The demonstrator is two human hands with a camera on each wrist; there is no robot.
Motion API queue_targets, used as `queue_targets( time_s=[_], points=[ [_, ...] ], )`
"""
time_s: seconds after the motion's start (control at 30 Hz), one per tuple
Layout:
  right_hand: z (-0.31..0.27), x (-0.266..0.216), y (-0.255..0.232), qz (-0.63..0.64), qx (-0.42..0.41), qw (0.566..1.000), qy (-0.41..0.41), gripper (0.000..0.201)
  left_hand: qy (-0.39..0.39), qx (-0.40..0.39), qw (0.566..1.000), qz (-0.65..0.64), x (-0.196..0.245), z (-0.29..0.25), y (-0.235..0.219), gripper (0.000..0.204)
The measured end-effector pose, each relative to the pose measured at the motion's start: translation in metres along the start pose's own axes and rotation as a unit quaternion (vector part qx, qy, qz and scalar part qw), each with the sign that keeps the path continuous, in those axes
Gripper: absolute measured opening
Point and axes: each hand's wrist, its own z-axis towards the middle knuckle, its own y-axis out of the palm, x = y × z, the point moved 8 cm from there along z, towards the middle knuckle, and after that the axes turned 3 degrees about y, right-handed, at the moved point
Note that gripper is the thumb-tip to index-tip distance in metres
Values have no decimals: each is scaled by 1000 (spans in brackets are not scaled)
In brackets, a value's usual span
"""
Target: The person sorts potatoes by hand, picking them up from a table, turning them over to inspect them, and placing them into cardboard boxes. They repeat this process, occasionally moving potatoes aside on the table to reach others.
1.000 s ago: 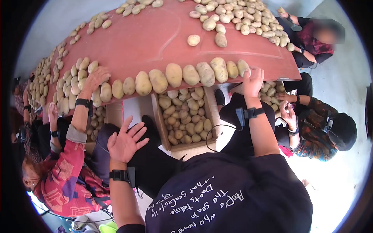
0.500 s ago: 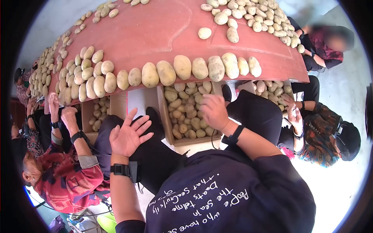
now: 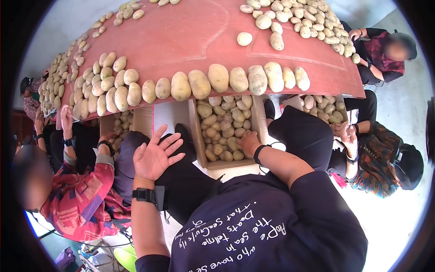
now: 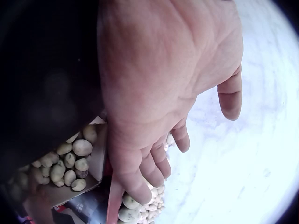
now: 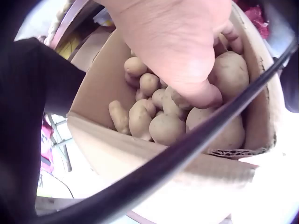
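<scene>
My right hand (image 3: 249, 144) reaches into a cardboard box (image 3: 196, 140) full of potatoes (image 3: 223, 131), at its near right corner. Seen from the right wrist, the thumb and fingers of that hand (image 5: 182, 51) lie to either side of a large potato (image 5: 231, 74) and grip it. Smaller potatoes (image 5: 167, 129) lie beside it. My left hand (image 3: 156, 157) hangs over my lap, palm up, fingers spread, holding nothing. Its bare palm (image 4: 154, 74) fills the left wrist view. Along the table's near edge runs a row of potatoes (image 3: 219, 78).
The red table (image 3: 181, 41) carries more potatoes in piles (image 3: 312, 20) at the back right and in rows on the left. Other boxes of potatoes stand under its edge. People sit close on both sides, one in a red patterned shirt (image 3: 81, 199). A dark cable crosses the right wrist view.
My right hand has left the right end of the potato row and come down into the box. The left hand keeps its pose. The view has shifted slightly.
</scene>
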Motion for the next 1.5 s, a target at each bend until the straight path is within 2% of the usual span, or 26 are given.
queue_targets(
  time_s=[0.17,0.27,0.37,0.57,0.67,0.77,0.83,0.87,0.9,0.97,1.0,1.03,1.1,1.2,1.3,1.33,1.37,1.4,1.43,1.5],
  points=[
    [7,2,1,12,-59,998,-23,60,2,-13,1000,4,1,0,3,77],
    [5,-1,-8,24,-39,999,9,63,4,-13,1000,6,1,-2,2,78],
    [-5,-1,-21,5,-47,999,0,58,3,-18,1000,2,2,-2,2,78],
    [10,6,-12,70,-134,988,-28,68,1,-17,1000,4,2,0,1,78],
    [3,7,-20,88,-134,987,-23,74,-1,-4,1000,10,1,-2,-1,81],
    [-10,7,-30,135,-132,981,-37,75,4,-23,1000,4,3,-3,1,80],
    [-7,11,-24,260,-143,952,-67,77,5,-24,1000,4,3,-3,0,81],
    [-5,14,-24,321,-149,932,-82,78,5,-24,1000,3,3,-3,0,81],
    [-3,21,-19,401,-175,897,-63,76,4,-21,1000,4,2,-4,-1,81],
    [-12,34,-35,550,-221,805,-20,73,0,-15,1000,8,2,-3,-1,82],
    [-5,41,-32,590,-227,775,-4,68,1,-19,1000,7,3,-3,-1,82],
    [-3,44,-39,665,-220,713,-7,64,2,-22,1000,7,3,-3,0,82],
    [0,53,-53,797,-199,571,-11,58,1,-21,1000,5,2,-3,-1,82],
    [37,65,-55,951,-147,270,-27,50,-1,-13,1000,3,1,-3,-2,83],
    [49,70,-43,912,-94,398,24,51,-1,-13,1000,4,1,-2,-2,83],
    [45,67,-36,879,-75,467,64,41,-1,-11,1000,3,1,-2,-2,83],
    [45,57,-39,731,-66,679,0,38,-1,-10,1000,1,1,-2,-2,83],
    [44,42,-40,532,-52,843,-64,34,-1,-15,1000,1,1,-2,-2,82],
    [42,27,-32,295,-35,947,-123,32,-1,-20,1000,0,1,-2,-2,82],
    [43,-7,23,164,-35,964,-204,28,-2,-24,1000,1,1,-2,-2,81]
  ],
)
